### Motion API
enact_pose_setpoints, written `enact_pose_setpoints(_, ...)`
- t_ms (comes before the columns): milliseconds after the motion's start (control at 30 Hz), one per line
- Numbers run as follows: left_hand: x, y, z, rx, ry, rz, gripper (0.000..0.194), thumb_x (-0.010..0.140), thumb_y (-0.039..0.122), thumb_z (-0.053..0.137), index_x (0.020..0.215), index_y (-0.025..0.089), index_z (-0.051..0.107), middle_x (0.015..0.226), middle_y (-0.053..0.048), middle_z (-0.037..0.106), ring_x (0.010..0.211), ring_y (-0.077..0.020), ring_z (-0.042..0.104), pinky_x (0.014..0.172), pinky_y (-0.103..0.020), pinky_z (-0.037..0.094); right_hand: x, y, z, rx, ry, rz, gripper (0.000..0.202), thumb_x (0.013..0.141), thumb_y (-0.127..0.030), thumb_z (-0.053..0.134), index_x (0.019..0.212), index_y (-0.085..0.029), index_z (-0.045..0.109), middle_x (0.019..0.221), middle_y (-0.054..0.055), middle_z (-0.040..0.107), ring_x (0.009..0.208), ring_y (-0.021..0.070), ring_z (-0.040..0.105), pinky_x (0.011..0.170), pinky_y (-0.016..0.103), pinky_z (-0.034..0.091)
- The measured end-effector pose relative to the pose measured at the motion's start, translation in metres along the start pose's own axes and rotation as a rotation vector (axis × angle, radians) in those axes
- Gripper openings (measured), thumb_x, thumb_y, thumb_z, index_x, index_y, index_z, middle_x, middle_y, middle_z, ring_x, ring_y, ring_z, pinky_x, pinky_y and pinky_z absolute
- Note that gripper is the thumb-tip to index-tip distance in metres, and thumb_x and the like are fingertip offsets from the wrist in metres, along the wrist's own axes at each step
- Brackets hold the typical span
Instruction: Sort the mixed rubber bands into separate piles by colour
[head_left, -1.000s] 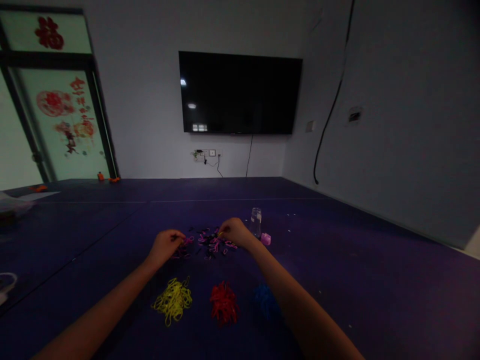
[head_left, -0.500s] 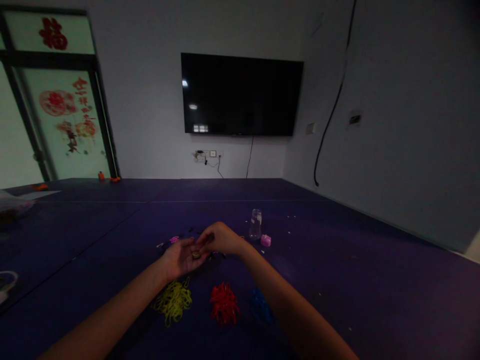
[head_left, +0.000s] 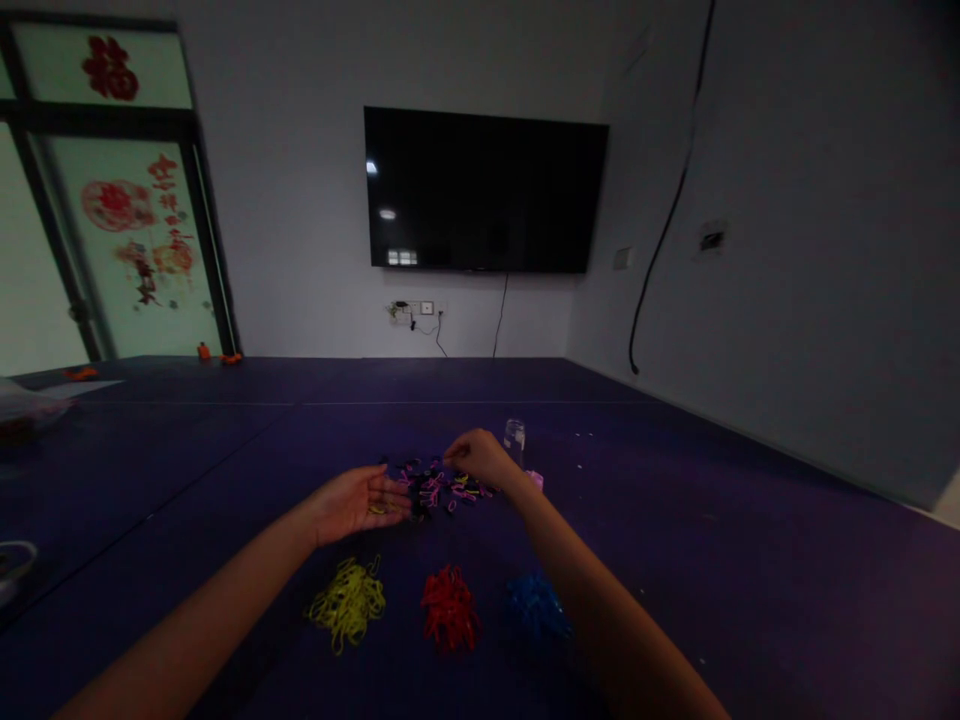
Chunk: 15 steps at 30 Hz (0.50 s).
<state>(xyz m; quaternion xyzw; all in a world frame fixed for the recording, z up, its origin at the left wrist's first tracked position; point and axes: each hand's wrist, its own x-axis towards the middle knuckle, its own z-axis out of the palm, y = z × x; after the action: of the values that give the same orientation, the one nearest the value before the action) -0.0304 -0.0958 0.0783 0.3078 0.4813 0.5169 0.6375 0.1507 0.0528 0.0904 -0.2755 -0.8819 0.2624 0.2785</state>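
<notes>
Left edge: a white curved object (head_left: 19, 568) and, farther back, a clear plastic bag (head_left: 26, 405), both cut off by the frame.
Door: glass panels (head_left: 60, 280) in a dark frame, with red decorations on them; 2 small orange items (head_left: 217, 356) lie on the table (head_left: 637, 480) near its foot.
Yellow pile: loose yellow bands (head_left: 347, 605), the leftmost of 3 single-colour piles in a row on the near part of the table.
Left hand: palm turned up (head_left: 352, 508), fingers extended and loosely spread, a few yellowish bands (head_left: 381, 509) lying across them.
Mixed bands: pink and black bands (head_left: 431, 490), with some yellow among them, scattered between the 2 hands, just beyond the red pile.
Red pile: a compact heap of red bands (head_left: 450, 608), middle of the row.
Right hand: palm down (head_left: 484, 458) at the far right side of the mixed bands, fingers bent and tips close together; cannot tell whether they pinch a band.
Bottle: clear, upright (head_left: 515, 436), partly behind the right hand.
Pink object: just beside the bottle (head_left: 535, 480), partly covered by the right wrist.
Blue pile: blue bands (head_left: 536, 603), rightmost of the row, next to the right forearm.
</notes>
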Motion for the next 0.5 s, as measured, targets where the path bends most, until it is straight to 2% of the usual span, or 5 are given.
enact_pose_setpoints(100, 0.005, -0.004, 0.006, -0.146, 0.021, 0.048, 0.031, 0.086, 0.027, 0.043, 0.082, 0.005, 0.064, 0.083, -0.018, 0.068, 0.085, -0.0239, 0.065, 0.081, -0.033, 0.050, -0.003, -0.019, 0.018, 0.110, -0.160, -0.174, 0.012, 0.069, -0.024, 0.066, 0.075, -0.016, 0.073, 0.066, 0.002, 0.069, 0.059, 0.0129, 0.061, 0.054, 0.020, 0.042)
enact_pose_setpoints(167, 0.007, -0.007, 0.010, -0.202, 0.047, 0.069, 0.028, 0.087, 0.024, 0.042, 0.079, 0.007, 0.063, 0.078, -0.016, 0.069, 0.080, -0.0221, 0.066, 0.081, -0.034, 0.050, -0.005, -0.030, 0.029, 0.115, -0.222, -0.224, 0.014, 0.069, -0.021, 0.066, 0.080, -0.016, 0.073, 0.066, 0.001, 0.068, 0.058, 0.0115, 0.058, 0.053, 0.019, 0.040)
enact_pose_setpoints(333, 0.004, -0.007, 0.018, -0.250, 0.113, 0.076, 0.029, 0.089, 0.023, 0.038, 0.076, 0.009, 0.060, 0.072, -0.011, 0.068, 0.068, -0.0184, 0.065, 0.077, -0.035, 0.051, -0.010, -0.044, 0.037, -0.056, -0.243, -0.389, 0.015, 0.069, -0.016, 0.065, 0.082, -0.016, 0.073, 0.072, 0.003, 0.066, 0.065, 0.0118, 0.056, 0.058, 0.020, 0.037)
enact_pose_setpoints(500, 0.003, -0.005, 0.020, -0.225, 0.139, 0.061, 0.029, 0.089, 0.025, 0.038, 0.075, 0.009, 0.058, 0.066, -0.010, 0.066, 0.060, -0.0168, 0.063, 0.070, -0.033, 0.053, -0.013, -0.048, 0.036, -0.151, -0.234, -0.413, 0.012, 0.068, -0.012, 0.063, 0.076, -0.016, 0.071, 0.071, 0.000, 0.063, 0.065, 0.0106, 0.053, 0.057, 0.018, 0.034)
